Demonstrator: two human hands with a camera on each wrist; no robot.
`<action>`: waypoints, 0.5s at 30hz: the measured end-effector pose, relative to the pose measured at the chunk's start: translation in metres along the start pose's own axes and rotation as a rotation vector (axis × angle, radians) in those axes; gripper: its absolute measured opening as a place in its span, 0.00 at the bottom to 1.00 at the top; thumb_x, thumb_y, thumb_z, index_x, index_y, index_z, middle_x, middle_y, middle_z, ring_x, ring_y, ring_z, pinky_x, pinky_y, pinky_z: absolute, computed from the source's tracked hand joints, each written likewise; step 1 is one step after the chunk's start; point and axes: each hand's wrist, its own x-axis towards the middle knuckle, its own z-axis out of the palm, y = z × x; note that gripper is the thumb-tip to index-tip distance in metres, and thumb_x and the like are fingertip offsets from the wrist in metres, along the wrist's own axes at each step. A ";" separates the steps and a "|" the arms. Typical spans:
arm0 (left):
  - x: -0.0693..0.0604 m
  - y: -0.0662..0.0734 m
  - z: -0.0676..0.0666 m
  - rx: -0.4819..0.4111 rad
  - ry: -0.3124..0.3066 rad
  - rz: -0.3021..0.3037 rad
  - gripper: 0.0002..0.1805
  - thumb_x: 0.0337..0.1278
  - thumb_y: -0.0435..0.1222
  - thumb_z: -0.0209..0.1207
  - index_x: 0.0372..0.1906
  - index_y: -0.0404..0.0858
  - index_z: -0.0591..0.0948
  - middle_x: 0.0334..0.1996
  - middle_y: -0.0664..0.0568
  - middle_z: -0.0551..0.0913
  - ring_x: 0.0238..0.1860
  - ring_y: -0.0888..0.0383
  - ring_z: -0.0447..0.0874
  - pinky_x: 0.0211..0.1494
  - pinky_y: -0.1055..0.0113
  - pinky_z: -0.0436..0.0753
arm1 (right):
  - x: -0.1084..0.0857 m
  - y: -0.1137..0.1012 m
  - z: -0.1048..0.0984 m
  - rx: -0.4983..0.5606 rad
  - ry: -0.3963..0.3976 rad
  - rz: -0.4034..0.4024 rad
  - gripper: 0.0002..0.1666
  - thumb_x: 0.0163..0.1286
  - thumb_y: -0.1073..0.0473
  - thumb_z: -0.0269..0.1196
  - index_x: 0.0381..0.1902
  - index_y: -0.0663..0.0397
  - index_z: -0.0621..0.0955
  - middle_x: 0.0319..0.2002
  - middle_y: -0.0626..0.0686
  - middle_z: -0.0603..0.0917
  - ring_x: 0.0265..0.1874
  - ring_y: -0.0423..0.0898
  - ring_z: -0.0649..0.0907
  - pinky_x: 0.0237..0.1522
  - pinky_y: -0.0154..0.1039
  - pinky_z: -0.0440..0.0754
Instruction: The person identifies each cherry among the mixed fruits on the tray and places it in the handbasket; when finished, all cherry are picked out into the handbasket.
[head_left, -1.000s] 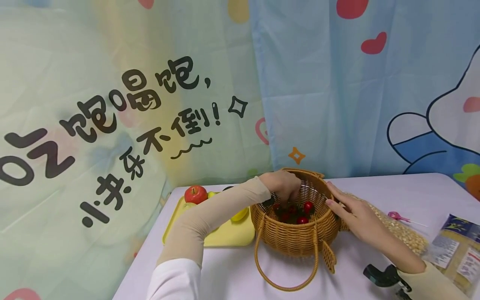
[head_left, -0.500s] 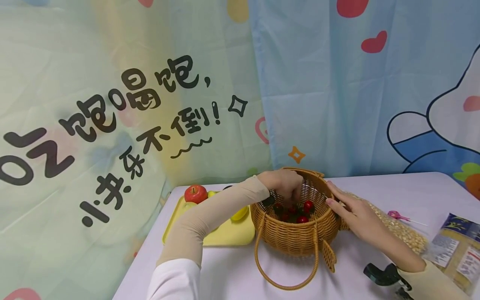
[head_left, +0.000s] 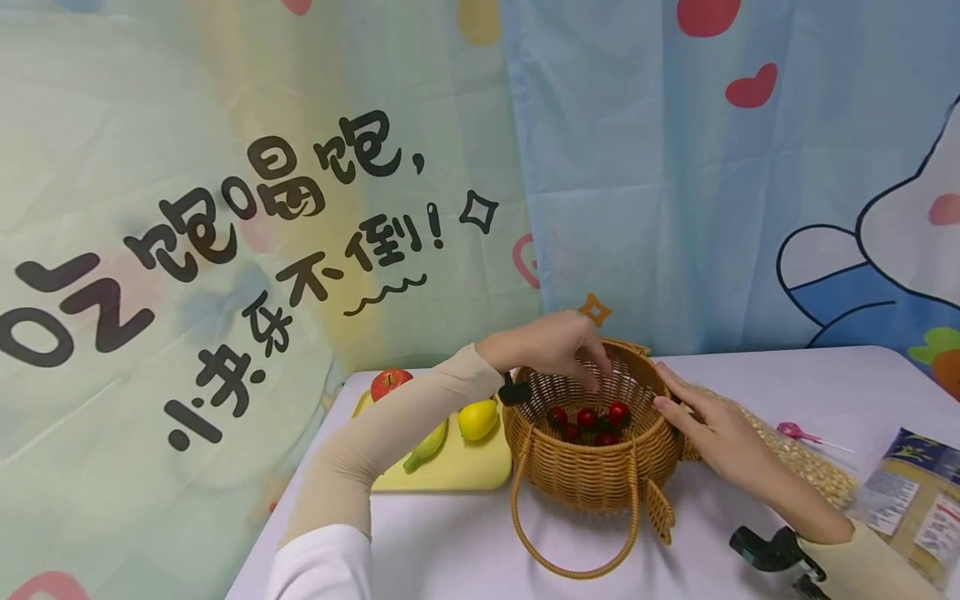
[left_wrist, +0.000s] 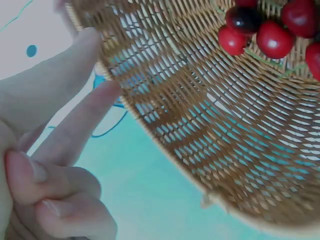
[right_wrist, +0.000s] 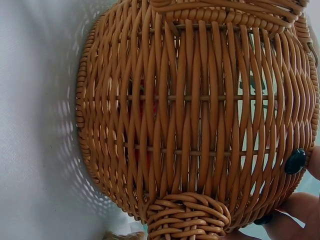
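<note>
A round brown wicker basket (head_left: pixel 588 479) with a looped handle stands on the table, and several red cherries (head_left: pixel 587 417) lie at its bottom. Over its left rim hangs my left hand (head_left: pixel 551 346), holding nothing. In the left wrist view its thumb and forefinger stretch apart near the rim, with the other fingers bent; the cherries (left_wrist: pixel 275 40) show green stems. My right hand (head_left: pixel 716 429) holds the basket's right rim, thumb over the edge. The right wrist view is filled by the basket's woven side (right_wrist: pixel 200 100), with fingertips at the right edge beside a dark bead.
Left of the basket, a yellow tray (head_left: pixel 465 475) carries a red apple (head_left: pixel 390 384), a lemon (head_left: pixel 478 420) and a banana (head_left: pixel 426 450). To the right lie a bag of pale kernels (head_left: pixel 806 467), a pink-headed stick (head_left: pixel 791 431) and a labelled packet (head_left: pixel 911 492). A printed curtain hangs behind.
My left hand has lifted from among the cherries, up and slightly left, its fingers now bare. The cherries and more of the tray have come into sight. My right hand stays on the rim.
</note>
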 end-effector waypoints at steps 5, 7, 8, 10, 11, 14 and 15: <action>-0.041 0.000 -0.003 -0.059 0.143 0.014 0.15 0.60 0.41 0.71 0.52 0.45 0.90 0.40 0.54 0.93 0.17 0.69 0.65 0.28 0.76 0.66 | 0.001 -0.001 0.000 -0.003 0.007 -0.005 0.38 0.83 0.42 0.50 0.83 0.43 0.54 0.79 0.66 0.60 0.73 0.74 0.65 0.65 0.74 0.67; -0.060 0.000 -0.002 -0.079 0.204 0.016 0.15 0.60 0.40 0.72 0.52 0.44 0.90 0.38 0.53 0.93 0.14 0.69 0.56 0.25 0.75 0.61 | 0.001 -0.001 0.000 -0.002 0.006 -0.009 0.38 0.83 0.42 0.50 0.83 0.43 0.54 0.79 0.66 0.60 0.73 0.74 0.65 0.65 0.74 0.67; -0.070 0.000 -0.001 -0.090 0.232 0.014 0.15 0.60 0.40 0.72 0.52 0.44 0.90 0.37 0.53 0.93 0.14 0.69 0.52 0.24 0.75 0.60 | 0.001 -0.001 0.000 -0.002 0.005 -0.010 0.38 0.83 0.42 0.50 0.83 0.44 0.54 0.79 0.66 0.59 0.73 0.74 0.65 0.65 0.74 0.67; -0.089 -0.001 0.001 -0.115 0.280 0.004 0.15 0.60 0.39 0.71 0.52 0.43 0.90 0.38 0.51 0.93 0.15 0.68 0.46 0.23 0.74 0.56 | 0.001 0.000 0.000 -0.002 0.002 -0.012 0.38 0.83 0.42 0.50 0.83 0.45 0.54 0.79 0.66 0.59 0.73 0.74 0.65 0.65 0.74 0.66; -0.098 -0.002 0.003 -0.128 0.304 -0.003 0.15 0.60 0.38 0.71 0.52 0.43 0.90 0.37 0.51 0.93 0.16 0.68 0.44 0.23 0.74 0.56 | 0.001 0.000 0.000 -0.002 0.000 -0.011 0.38 0.83 0.42 0.50 0.83 0.45 0.54 0.79 0.66 0.59 0.73 0.75 0.64 0.65 0.75 0.66; -0.129 -0.005 0.007 -0.160 0.376 -0.044 0.16 0.60 0.37 0.71 0.53 0.42 0.90 0.38 0.51 0.93 0.16 0.69 0.44 0.23 0.75 0.56 | 0.001 0.000 0.001 -0.004 0.000 -0.015 0.38 0.83 0.42 0.50 0.83 0.45 0.54 0.79 0.67 0.59 0.73 0.75 0.64 0.64 0.76 0.65; -0.139 -0.006 0.008 -0.170 0.403 -0.064 0.16 0.59 0.37 0.71 0.53 0.42 0.90 0.39 0.50 0.93 0.16 0.69 0.44 0.23 0.74 0.56 | 0.001 0.001 0.002 -0.003 0.001 -0.016 0.38 0.83 0.43 0.50 0.83 0.45 0.54 0.79 0.67 0.59 0.73 0.75 0.64 0.64 0.76 0.65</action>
